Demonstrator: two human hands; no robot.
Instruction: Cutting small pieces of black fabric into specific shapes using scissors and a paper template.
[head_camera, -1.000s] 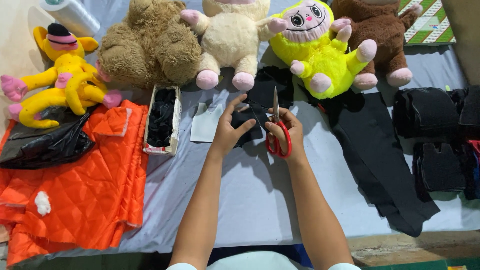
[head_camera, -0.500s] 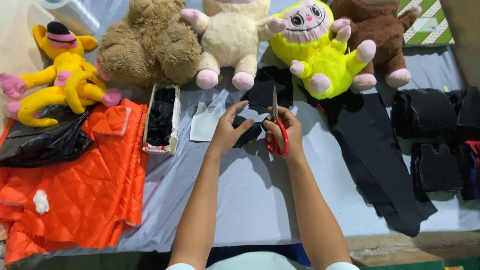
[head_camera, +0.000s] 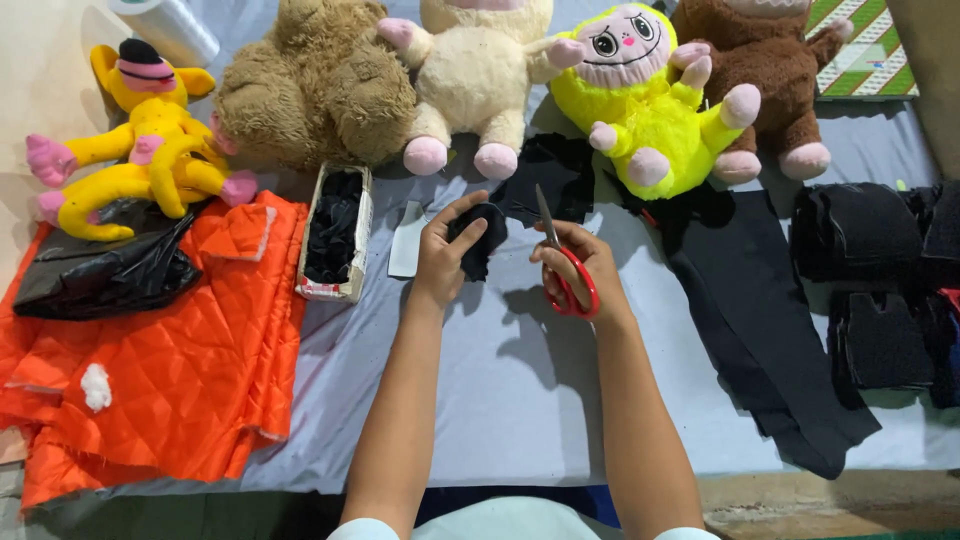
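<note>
My left hand (head_camera: 447, 250) pinches a small piece of black fabric (head_camera: 480, 236) above the grey table cover (head_camera: 480, 400). My right hand (head_camera: 585, 265) grips red-handled scissors (head_camera: 562, 268), blades pointing up and away just right of the fabric piece. A larger black fabric piece (head_camera: 550, 175) lies beyond both hands. A white paper pattern (head_camera: 406, 240) rests left of my left hand.
Stuffed toys line the far edge: yellow long-limbed (head_camera: 140, 140), tan (head_camera: 315, 90), cream (head_camera: 480, 70), bright yellow (head_camera: 640, 110), brown (head_camera: 760, 70). A small box of black pieces (head_camera: 334, 235), orange quilted cloth (head_camera: 160, 360), a black bag (head_camera: 100, 275), black fabric strip (head_camera: 750, 310) and stacks (head_camera: 870, 280).
Both hands have drifted slightly apart; the scissors stay upright while the left hand turns the black fabric piece a little.
</note>
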